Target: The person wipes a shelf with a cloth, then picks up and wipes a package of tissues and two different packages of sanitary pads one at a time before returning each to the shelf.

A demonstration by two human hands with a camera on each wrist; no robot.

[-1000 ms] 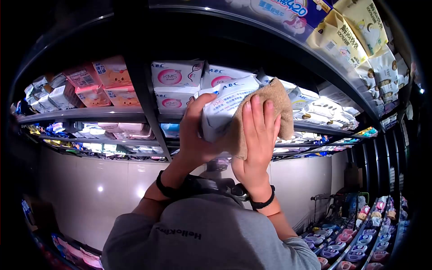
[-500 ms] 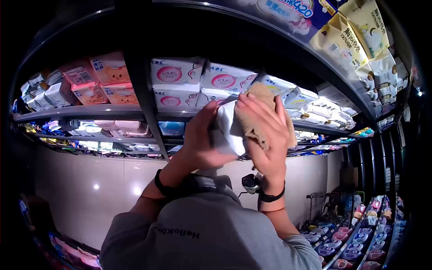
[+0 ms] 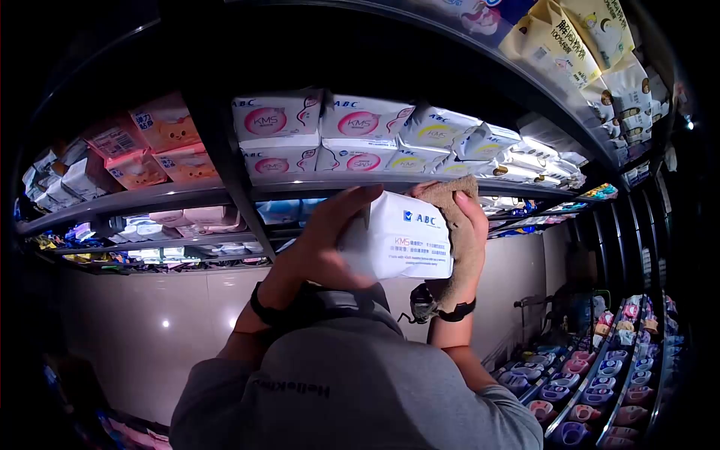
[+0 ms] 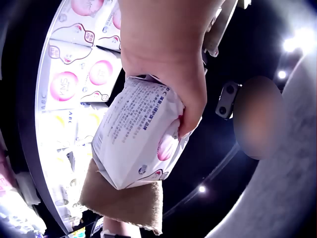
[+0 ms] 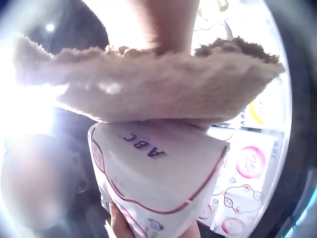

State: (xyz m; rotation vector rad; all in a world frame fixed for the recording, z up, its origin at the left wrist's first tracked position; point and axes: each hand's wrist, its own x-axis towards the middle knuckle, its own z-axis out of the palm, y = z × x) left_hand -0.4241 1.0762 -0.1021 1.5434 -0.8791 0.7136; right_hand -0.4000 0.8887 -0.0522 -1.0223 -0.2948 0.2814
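Note:
A white ABC package (image 3: 412, 244) is held in front of the shelf, its printed side facing up in the head view. My left hand (image 3: 326, 244) grips its left end, with the thumb and fingers on opposite sides. My right hand (image 3: 475, 219) holds a brown cloth (image 3: 458, 192) against the package's other end. In the left wrist view, the cloth (image 4: 124, 203) lies beyond the package (image 4: 136, 139). The cloth (image 5: 148, 91) hides most of the right hand in the right wrist view and touches the package (image 5: 158, 168).
White packages (image 3: 360, 120) stand stacked on the shelf behind the hands, with pink packs (image 3: 169, 127) to the left. A shelf edge (image 3: 322, 184) runs just beyond the held package. Yellow packs (image 3: 559, 45) sit upper right, and more stocked racks (image 3: 600, 382) stand lower right.
The held package has come down and away from the shelf, and turned to show its printed side. My right hand and the cloth have moved from over the package to its right end.

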